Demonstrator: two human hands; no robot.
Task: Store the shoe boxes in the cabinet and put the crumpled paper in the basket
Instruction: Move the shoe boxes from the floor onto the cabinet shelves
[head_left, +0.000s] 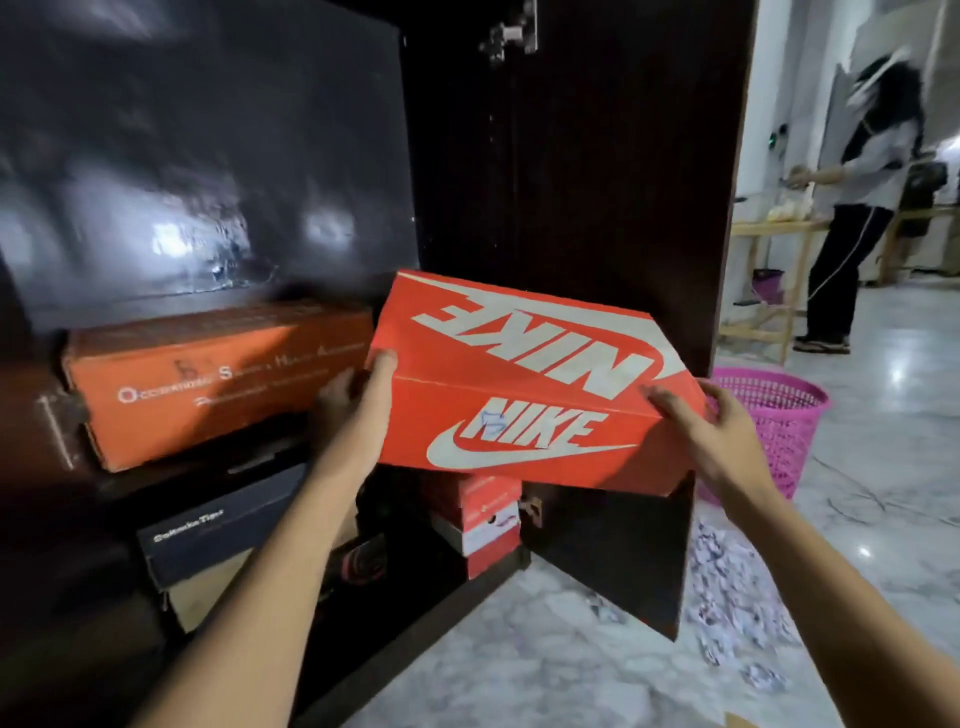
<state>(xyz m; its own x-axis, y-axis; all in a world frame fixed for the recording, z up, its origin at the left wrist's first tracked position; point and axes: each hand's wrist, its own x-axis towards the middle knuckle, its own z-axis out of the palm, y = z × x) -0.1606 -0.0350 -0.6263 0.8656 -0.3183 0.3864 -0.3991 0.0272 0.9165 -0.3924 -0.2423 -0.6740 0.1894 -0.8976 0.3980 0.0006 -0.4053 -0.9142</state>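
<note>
Now left grip (347, 410) and right grip (712, 436) clasp the Nike box (524, 384); orange box (208, 379) beside it; basket (779, 415) near.

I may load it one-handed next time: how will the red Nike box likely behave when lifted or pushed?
Probably stiff: the Nike box shows flat faces and straight edges though the left hand and right hand grip only its ends. Likely lightish, as fingertip grips carry it tilted; contents are hidden. Flat sides should slide, not roll.

red shoe box (524, 395): "NIKE" on lid and front side; black box (218, 525): "Onitsuka Tiger", blurred
</note>
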